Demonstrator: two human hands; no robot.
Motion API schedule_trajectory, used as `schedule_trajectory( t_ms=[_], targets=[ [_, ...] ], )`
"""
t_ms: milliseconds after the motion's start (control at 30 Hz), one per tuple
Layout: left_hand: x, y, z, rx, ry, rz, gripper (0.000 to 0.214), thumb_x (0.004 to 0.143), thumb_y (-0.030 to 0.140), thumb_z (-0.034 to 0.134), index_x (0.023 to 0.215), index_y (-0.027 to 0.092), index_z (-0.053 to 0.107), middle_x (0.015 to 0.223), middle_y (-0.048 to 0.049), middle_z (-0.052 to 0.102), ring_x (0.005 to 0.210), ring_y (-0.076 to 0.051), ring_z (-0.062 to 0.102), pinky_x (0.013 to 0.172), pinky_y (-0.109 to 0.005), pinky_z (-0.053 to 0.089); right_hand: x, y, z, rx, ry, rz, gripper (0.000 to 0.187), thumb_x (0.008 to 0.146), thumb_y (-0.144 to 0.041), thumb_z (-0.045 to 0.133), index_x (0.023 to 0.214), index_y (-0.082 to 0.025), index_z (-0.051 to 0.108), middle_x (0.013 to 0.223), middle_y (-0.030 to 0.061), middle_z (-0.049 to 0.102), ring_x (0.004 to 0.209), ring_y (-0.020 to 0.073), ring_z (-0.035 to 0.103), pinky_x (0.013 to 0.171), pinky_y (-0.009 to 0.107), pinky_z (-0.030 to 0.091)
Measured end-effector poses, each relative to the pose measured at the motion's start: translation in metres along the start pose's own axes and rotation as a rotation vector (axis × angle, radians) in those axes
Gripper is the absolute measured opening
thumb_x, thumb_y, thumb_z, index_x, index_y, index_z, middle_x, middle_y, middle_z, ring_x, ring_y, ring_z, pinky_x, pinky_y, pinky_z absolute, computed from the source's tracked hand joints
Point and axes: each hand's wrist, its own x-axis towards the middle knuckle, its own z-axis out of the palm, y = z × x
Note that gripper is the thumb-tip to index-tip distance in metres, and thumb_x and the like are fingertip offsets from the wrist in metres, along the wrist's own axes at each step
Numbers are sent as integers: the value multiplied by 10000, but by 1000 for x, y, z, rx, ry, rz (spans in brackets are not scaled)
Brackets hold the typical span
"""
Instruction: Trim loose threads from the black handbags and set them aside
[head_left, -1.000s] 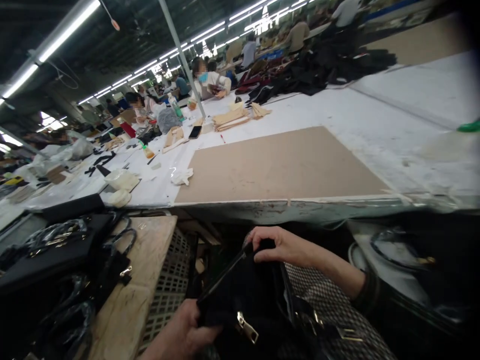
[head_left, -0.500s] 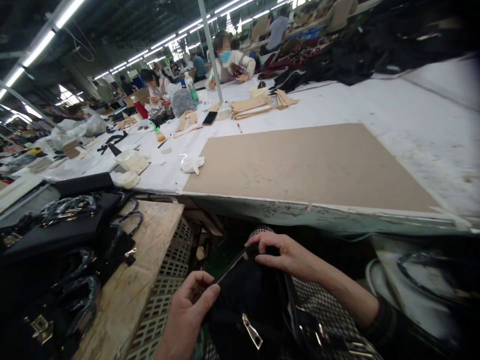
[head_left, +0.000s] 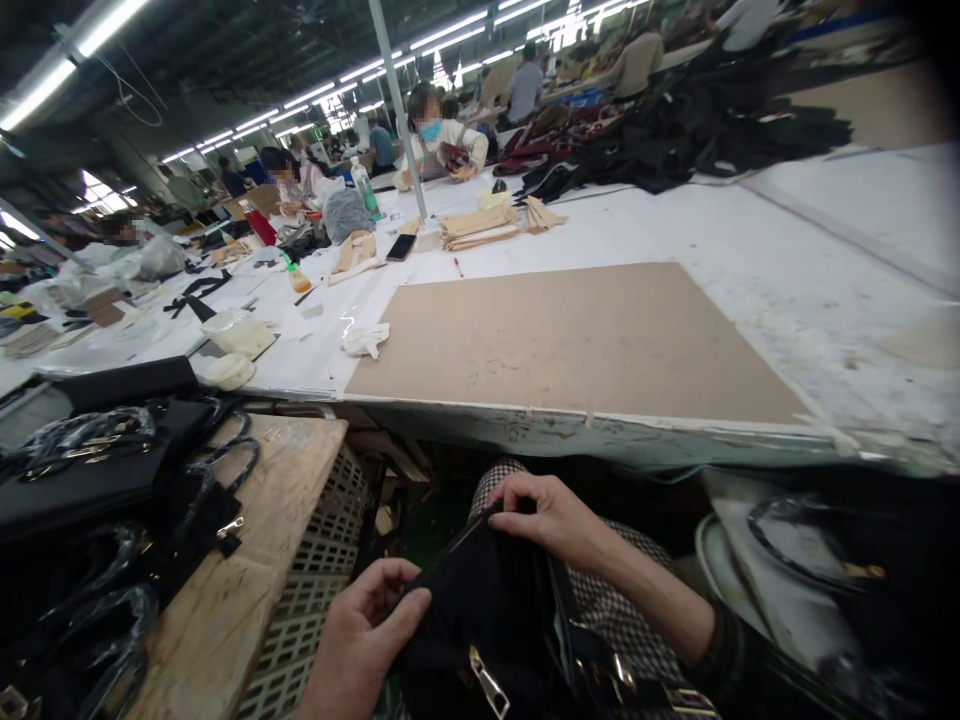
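Note:
A black handbag (head_left: 465, 610) lies across my lap, its upper edge stretched between both hands. My left hand (head_left: 367, 620) pinches the near left end of that edge between thumb and fingers. At the far end, my right hand (head_left: 551, 515) grips the same edge, fingertips curled over it. A gold zipper pull (head_left: 489, 685) hangs on the bag's dark face below the hands. Gold buckles (head_left: 622, 680) show on its right side. The bag's lower part runs out of the picture.
Several black handbags (head_left: 97, 470) with wrapped handles lie on a wooden board (head_left: 255, 520) above a plastic crate (head_left: 322, 540). A beige sheet (head_left: 585, 340) covers part of the white table. A phone (head_left: 401, 247), fabric stacks and a masked co-worker (head_left: 442, 145) are beyond.
The view has swung slightly to the right, so most things sit further left. Both hands keep their grip on the bag's edge, which now looks more closed, with its pale inner strip hidden.

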Motion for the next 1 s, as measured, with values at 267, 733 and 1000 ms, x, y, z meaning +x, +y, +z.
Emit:
schedule_trajectory(
  t_ms=[267,733,1000],
  targets=[
    [-1,3,4,33,9,25,408,707,517,756,891,160,682,774,-18,663,689,-141,577,604,-193,431,-3,0,-2,8,49,59,254,738,-295,738,578,-196,568,853,32,725,851,230,655,792,327,469],
    [0,-1,1,4,-24,23,373,749,480,742,920,157,666,819,-24,665,740,-147,580,638,-200,441,-8,4,-6,43,40,66,220,746,-295,746,637,-199,581,865,26,734,848,220,660,780,313,478],
    [2,-1,-3,59,-86,27,374,777,491,711,951,164,662,802,-15,644,719,-140,559,627,-204,411,-11,3,7,-156,155,9,249,756,-299,700,631,-216,500,794,9,711,759,197,637,719,300,471]
  ],
)
